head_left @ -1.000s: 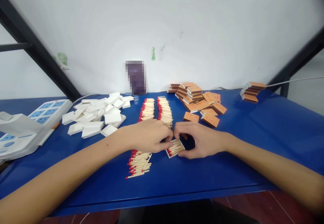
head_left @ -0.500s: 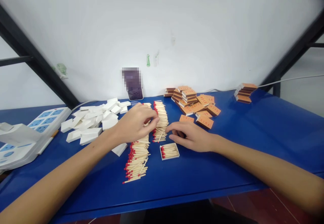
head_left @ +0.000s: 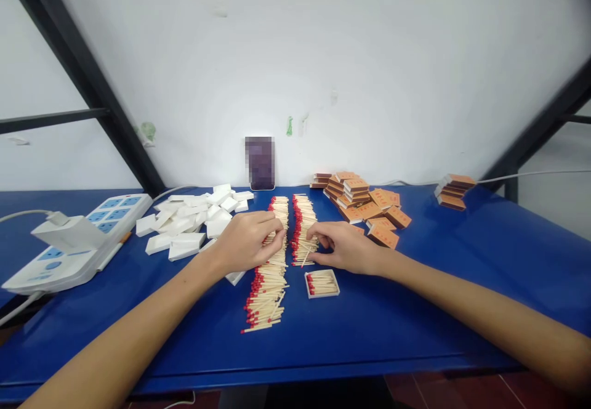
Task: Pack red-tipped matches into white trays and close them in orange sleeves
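Note:
Two rows of red-tipped matches lie on the blue table (head_left: 415, 310): a long left row (head_left: 268, 286) and a shorter right row (head_left: 302, 227). My left hand (head_left: 247, 241) rests on the left row, fingers curled and pinching at matches. My right hand (head_left: 344, 246) touches the near end of the right row, fingers bent and gathering matches there. Just in front of my right hand sits an open white matchbox tray (head_left: 322, 283), partly filled with matches. Neither hand touches it.
A heap of empty white trays (head_left: 189, 221) lies at the left, orange matchbox sleeves (head_left: 364, 202) at the right, and a small orange stack (head_left: 455, 191) farther right. A white power strip (head_left: 78, 242) sits at the far left. A phone (head_left: 260, 164) leans on the wall.
Both hands left the filled tray and went back to the match rows. The tray now lies alone on the table. The camera has tilted up a little.

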### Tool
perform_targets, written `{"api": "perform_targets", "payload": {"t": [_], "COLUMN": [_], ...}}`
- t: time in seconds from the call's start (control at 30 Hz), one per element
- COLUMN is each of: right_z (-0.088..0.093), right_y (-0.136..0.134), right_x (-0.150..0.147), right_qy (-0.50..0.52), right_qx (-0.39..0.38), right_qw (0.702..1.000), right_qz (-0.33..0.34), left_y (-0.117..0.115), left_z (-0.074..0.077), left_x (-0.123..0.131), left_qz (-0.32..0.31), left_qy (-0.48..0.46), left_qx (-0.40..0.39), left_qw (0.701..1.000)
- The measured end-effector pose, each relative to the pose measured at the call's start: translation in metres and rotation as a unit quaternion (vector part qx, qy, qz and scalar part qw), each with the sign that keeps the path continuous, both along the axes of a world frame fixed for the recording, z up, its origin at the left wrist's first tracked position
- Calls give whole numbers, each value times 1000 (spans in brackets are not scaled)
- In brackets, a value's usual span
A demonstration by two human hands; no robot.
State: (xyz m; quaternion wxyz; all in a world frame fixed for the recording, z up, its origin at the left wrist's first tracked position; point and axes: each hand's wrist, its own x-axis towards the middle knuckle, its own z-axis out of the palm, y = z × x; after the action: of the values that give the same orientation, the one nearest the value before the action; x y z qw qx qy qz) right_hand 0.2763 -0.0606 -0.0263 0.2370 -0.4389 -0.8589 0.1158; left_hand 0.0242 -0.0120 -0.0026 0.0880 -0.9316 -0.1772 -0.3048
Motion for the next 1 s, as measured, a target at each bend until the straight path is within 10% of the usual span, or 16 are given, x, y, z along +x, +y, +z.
{"api": "perform_targets", "payload": {"t": [1.0], "right_z": [1], "right_y": [-10], "right_x": [2], "right_qy": [47], "right_qx": [-84], "right_qw": [995], "right_qz": [35], "left_y": [-4], "left_z": [-4], "left_x": [4], "left_qz": [-15], "left_qy": [58], "left_qx": [19], "left_qw": [998]}}
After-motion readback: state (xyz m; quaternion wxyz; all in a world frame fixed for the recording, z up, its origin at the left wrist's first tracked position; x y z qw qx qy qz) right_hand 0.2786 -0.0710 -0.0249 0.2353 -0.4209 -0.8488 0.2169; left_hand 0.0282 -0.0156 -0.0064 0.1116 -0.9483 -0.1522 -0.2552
